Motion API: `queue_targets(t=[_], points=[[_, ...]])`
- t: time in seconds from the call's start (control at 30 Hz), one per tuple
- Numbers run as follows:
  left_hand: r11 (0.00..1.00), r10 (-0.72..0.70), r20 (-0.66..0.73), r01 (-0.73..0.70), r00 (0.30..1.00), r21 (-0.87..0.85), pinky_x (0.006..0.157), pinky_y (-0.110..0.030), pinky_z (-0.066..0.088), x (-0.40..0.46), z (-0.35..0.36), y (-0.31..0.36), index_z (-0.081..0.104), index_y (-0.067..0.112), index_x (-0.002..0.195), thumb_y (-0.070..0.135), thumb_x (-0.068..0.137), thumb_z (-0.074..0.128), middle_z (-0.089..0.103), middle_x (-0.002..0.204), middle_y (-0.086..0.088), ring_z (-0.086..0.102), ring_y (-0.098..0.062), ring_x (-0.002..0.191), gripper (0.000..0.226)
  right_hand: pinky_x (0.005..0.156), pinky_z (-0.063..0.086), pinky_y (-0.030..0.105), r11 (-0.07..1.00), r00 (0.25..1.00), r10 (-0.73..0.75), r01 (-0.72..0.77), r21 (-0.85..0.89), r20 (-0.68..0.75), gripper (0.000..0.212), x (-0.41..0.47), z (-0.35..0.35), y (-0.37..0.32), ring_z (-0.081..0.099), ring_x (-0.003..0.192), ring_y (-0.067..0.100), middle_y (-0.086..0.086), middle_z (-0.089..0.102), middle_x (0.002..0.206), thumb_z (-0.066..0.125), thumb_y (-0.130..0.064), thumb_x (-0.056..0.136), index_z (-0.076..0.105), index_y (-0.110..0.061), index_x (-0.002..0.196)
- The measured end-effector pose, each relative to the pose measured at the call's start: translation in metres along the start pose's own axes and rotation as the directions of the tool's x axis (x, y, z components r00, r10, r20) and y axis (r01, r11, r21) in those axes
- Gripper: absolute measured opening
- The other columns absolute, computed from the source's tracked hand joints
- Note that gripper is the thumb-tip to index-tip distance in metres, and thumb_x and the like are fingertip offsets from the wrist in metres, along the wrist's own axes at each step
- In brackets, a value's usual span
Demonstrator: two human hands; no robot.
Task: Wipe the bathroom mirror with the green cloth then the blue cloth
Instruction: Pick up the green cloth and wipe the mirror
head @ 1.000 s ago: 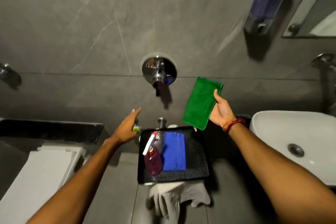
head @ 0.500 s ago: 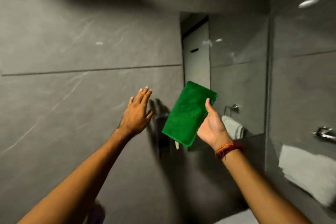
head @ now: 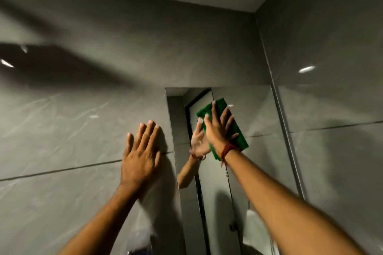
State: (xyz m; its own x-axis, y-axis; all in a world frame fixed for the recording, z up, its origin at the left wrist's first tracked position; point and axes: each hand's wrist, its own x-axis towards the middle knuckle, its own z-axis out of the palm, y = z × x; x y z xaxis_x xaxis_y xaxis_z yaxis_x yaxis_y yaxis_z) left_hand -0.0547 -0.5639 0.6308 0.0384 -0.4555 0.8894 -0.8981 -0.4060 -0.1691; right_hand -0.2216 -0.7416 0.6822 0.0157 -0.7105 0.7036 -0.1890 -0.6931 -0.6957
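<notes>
In the head view, the right hand [head: 218, 130] presses the green cloth [head: 240, 136] flat against the bathroom mirror [head: 252, 109]. Its fingers [head: 214, 111] are spread wide and straight, laid over the front of the cloth rather than curled around it, so the cloth lies between the palm and the glass. The cloth shows past the fingertips at the upper edge and past the heel of the hand at the lower right, where a folded corner sticks out below the thumb side. It sits in the upper part of the mirror, near the mirror's left edge. A red thread band [head: 227, 149] circles the right wrist.

The mirror is a tall panel set into the grey tiled wall [head: 83, 130], ending at the corner where the side wall [head: 331, 109] meets it. In the glass, the reflection of the hand and forearm shows just left of the real hand, and a reflected door frame runs down behind it.

The left hand [head: 141, 155] rests flat on the grey wall tile just left of the mirror's edge, apart from the cloth. Its fingers [head: 150, 130] are straight, close together and empty, pointing up, with the palm against the tile. A dark grout line crosses the wall beneath the hand. Both forearms reach up from the bottom of the frame.

The blue cloth is out of view here.
</notes>
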Motion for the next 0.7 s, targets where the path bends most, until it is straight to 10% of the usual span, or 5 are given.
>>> queue_targets(t=[0.1, 0.27, 0.43, 0.57, 0.7], points=[[0.994, 0.010, -0.082, -0.001, 0.997, 0.111, 0.130, -0.055, 0.013, -0.004, 0.017, -0.001, 0.014, 0.018, 0.164, 0.049, 0.103, 0.024, 0.003, 0.174, -0.006, 0.002, -0.027, 0.162, 0.070, 0.115, -0.006, 0.077, 0.899, 0.949, -0.309, 0.272, -0.343, -0.057, 0.064, -0.016, 0.039, 0.008, -0.014, 0.158, 0.030, -0.001, -0.014, 0.171, 0.024, -0.056, 0.102, -0.017, -0.054, 0.152], [0.984, 0.029, -0.162, 0.001, 0.986, 0.180, 0.127, -0.058, 0.022, -0.001, 0.027, -0.002, 0.026, 0.014, 0.162, 0.046, 0.099, 0.028, 0.018, 0.172, -0.010, 0.016, -0.030, 0.160, 0.070, 0.113, 0.010, 0.078, 0.612, 0.761, -0.643, 0.574, -0.544, 0.079, 0.071, -0.084, 0.073, 0.090, 0.007, 0.159, 0.034, -0.003, 0.005, 0.173, 0.039, -0.058, 0.094, 0.009, -0.050, 0.158], [0.978, 0.034, -0.179, 0.004, 0.983, 0.209, 0.126, -0.059, 0.023, -0.002, 0.023, 0.002, 0.027, 0.012, 0.160, 0.047, 0.098, 0.026, 0.019, 0.170, -0.012, 0.018, -0.032, 0.159, 0.072, 0.117, 0.009, 0.073, 0.745, 0.875, -0.483, 0.394, -0.539, -0.028, 0.072, -0.065, 0.029, 0.154, 0.001, 0.160, 0.025, -0.006, 0.002, 0.172, 0.033, -0.056, 0.093, 0.003, -0.049, 0.159], [0.975, 0.041, -0.195, 0.003, 0.980, 0.223, 0.125, -0.061, 0.025, -0.001, 0.024, 0.003, 0.029, 0.010, 0.160, 0.046, 0.097, 0.027, 0.020, 0.170, -0.013, 0.020, -0.034, 0.158, 0.073, 0.121, -0.003, 0.069, 0.978, 0.975, -0.084, 0.042, -0.204, -0.204, 0.057, 0.024, -0.020, 0.113, -0.010, 0.159, 0.017, -0.009, -0.010, 0.171, 0.013, -0.060, 0.097, -0.016, -0.057, 0.147], [0.978, 0.048, -0.201, -0.005, 0.978, 0.207, 0.125, -0.061, 0.023, -0.001, 0.026, 0.003, 0.028, 0.010, 0.160, 0.046, 0.097, 0.027, 0.021, 0.170, -0.013, 0.019, -0.034, 0.158, 0.072, 0.117, -0.003, 0.075, 0.958, 0.961, -0.203, 0.154, -0.242, -0.190, 0.058, 0.042, -0.013, 0.064, -0.012, 0.159, 0.023, -0.007, -0.011, 0.171, 0.016, -0.056, 0.101, -0.012, -0.056, 0.152]])
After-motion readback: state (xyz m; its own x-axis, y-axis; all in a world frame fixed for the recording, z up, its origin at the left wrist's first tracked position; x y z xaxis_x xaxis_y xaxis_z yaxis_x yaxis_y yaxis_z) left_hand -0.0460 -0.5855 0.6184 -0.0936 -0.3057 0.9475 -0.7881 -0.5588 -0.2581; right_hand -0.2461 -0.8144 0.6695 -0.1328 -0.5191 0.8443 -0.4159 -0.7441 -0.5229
